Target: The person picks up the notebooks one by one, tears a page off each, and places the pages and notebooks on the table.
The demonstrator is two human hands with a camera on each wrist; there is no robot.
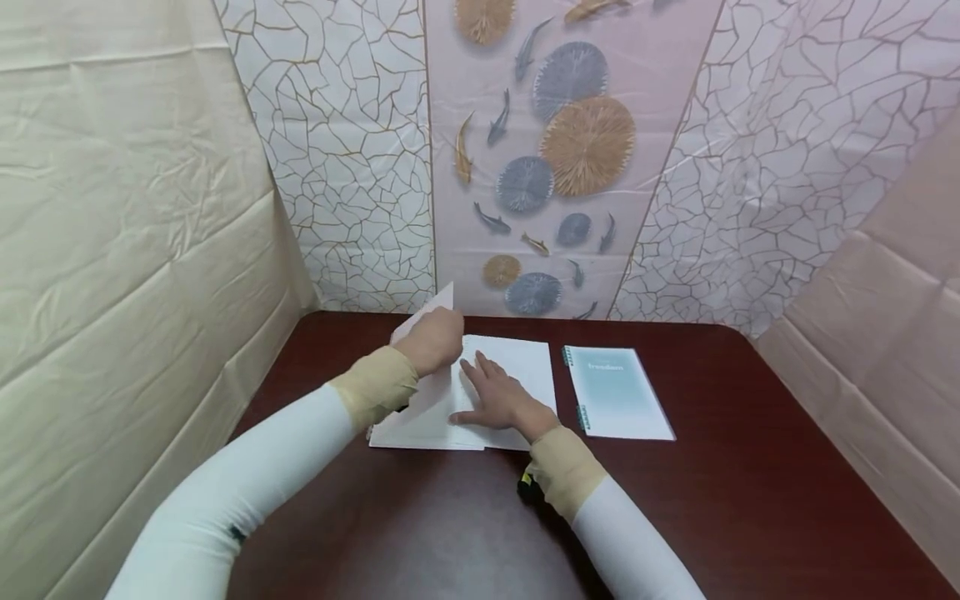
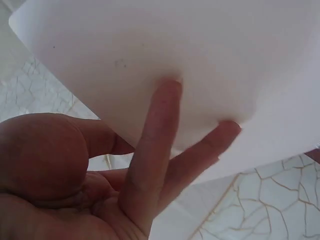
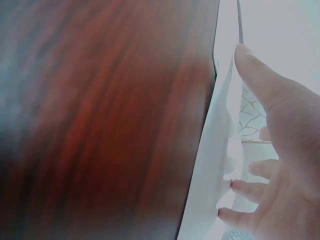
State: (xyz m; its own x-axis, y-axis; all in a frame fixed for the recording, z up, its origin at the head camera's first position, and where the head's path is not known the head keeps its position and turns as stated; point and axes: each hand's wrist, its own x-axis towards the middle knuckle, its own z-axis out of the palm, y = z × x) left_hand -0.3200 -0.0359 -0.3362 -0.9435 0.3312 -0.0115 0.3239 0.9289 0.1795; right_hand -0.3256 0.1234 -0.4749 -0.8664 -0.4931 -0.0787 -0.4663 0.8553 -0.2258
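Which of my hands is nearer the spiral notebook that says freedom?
Right. The right hand rests on open pages left of the freedom notebook; the left hand is farther left, holding a raised page.

Teal-and-white "freedom" notebook (image 1: 621, 393) on dark reddish table (image 1: 757, 475), fish-patterned backdrop (image 1: 540, 179) behind.

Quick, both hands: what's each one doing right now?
Left hand: closed, holding a raised white page.
Right hand: open, fingers spread, resting on the open notebook.

White page (image 2: 215, 55) partly beyond the left wrist view's top edge, and blurry tabletop (image 3: 105, 120) in the right wrist view.
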